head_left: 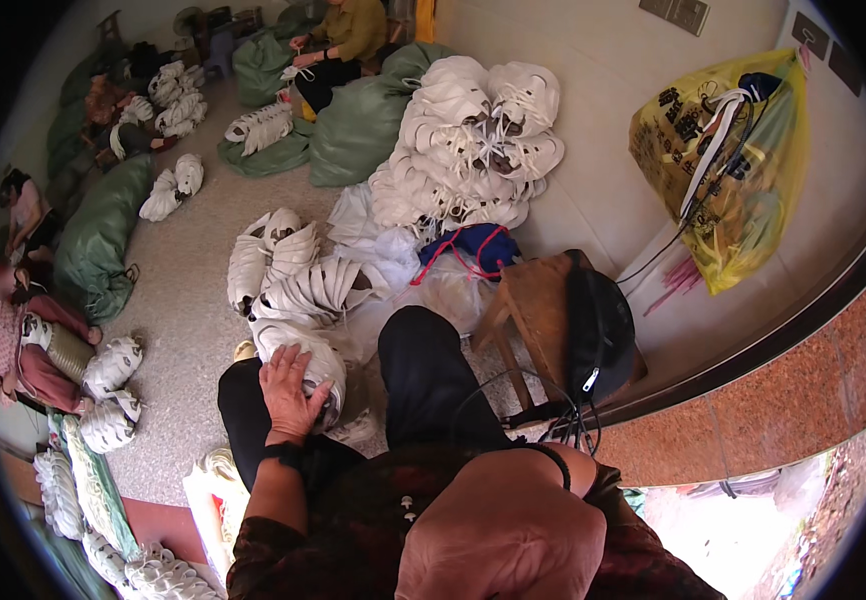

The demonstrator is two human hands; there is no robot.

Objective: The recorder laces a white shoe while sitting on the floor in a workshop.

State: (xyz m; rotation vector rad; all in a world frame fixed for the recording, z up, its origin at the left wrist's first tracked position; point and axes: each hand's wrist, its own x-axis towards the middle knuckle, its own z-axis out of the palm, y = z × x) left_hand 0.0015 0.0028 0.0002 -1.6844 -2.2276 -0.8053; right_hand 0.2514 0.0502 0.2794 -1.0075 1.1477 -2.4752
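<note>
Speckled grey stone floor [178, 320] holds a tall pile of white laced shoe pieces [473, 150], maybe done. Left hand [293, 393] rests loosely, fingers spread, on a white layered bundle [298, 338] between the knees [423, 360]. Right hand's grip: unseen. What's left: unclear.

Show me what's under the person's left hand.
Under the left hand is a white strappy bundle, its surface showing past the fingertips and beside the thumb. Whatever lies directly beneath the palm is covered.
</note>
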